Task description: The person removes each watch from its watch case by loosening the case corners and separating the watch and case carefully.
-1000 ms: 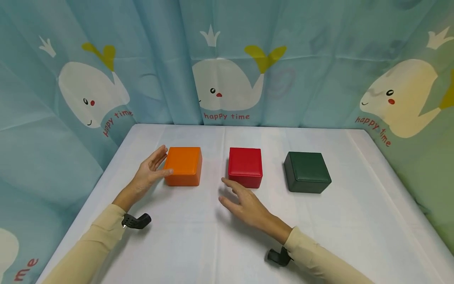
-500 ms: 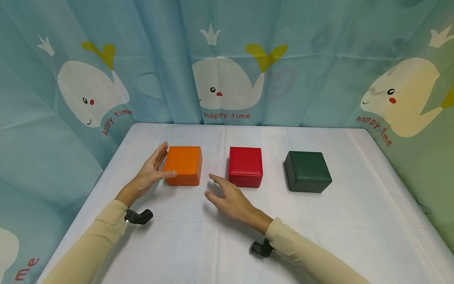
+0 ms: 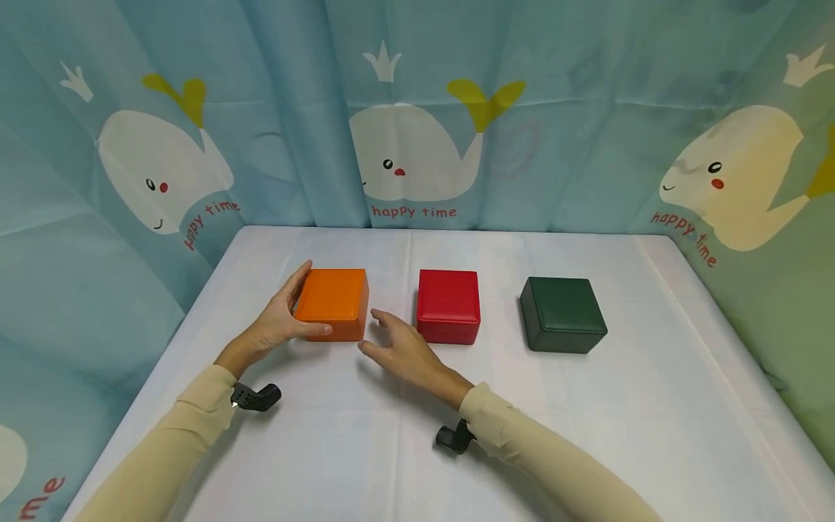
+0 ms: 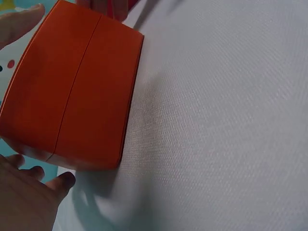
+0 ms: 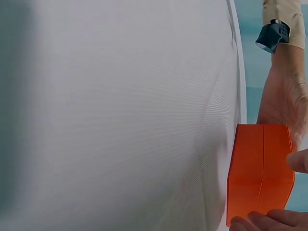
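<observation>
A square orange box (image 3: 333,301) with a lid sits on the table's left part. My left hand (image 3: 270,322) is at its left side, fingers spread along that side and thumb across the front. In the left wrist view a narrow gap shows between the fingers (image 4: 38,178) and the orange box (image 4: 72,86). Just off the box's front right corner is my right hand (image 3: 407,351), its fingers and thumb extended toward the box. The right wrist view has the orange box (image 5: 260,173) between both hands; contact of the right fingertips cannot be told.
A red box (image 3: 448,306) stands right of the orange one, close behind my right hand. Farther right is a dark green box (image 3: 564,315). A white cloth covers the table (image 3: 326,449). Blue curtains (image 3: 274,167) with whale prints enclose the back and sides.
My right hand has moved left, from in front of the red box to beside the orange box. The left thumb has slid further across the orange box's front. The boxes stay in place.
</observation>
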Tool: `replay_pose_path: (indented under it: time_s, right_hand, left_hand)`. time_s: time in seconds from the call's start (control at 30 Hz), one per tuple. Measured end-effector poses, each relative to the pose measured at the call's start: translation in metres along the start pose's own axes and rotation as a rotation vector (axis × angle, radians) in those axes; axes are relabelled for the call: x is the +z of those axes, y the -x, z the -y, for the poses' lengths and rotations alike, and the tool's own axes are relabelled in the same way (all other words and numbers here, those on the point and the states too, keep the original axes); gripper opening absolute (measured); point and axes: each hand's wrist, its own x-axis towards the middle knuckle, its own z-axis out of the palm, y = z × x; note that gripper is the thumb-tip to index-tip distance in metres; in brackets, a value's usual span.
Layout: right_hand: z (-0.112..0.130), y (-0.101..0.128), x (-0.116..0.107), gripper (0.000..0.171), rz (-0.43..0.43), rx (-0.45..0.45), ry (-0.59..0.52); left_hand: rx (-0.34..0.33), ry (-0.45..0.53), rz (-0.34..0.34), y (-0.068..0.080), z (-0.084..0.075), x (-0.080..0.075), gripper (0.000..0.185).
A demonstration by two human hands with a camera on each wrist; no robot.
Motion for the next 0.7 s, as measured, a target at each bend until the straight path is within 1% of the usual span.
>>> replay_pose_path:
  time_s: [0.17,0.4,0.5,0.7]
  right_hand:
    - [0.001,-0.012,0.006,0.070,-0.001,-0.007,0.014]
    - [0.005,-0.021,0.010,0.074,0.003,0.010,0.009]
    - [0.006,-0.024,0.012,0.074,-0.005,0.007,0.013]
    - [0.006,-0.030,0.016,0.070,-0.035,-0.017,0.019]
  left_hand:
    - [-0.004,-0.020,0.006,-0.002,-0.001,0.000,0.119]
    - [-0.003,-0.061,0.012,-0.005,0.000,-0.002,0.116]
    - [0.013,-0.111,0.014,-0.006,0.001,-0.003,0.113]
    - [0.073,-0.235,0.041,-0.009,0.002,-0.006,0.109]
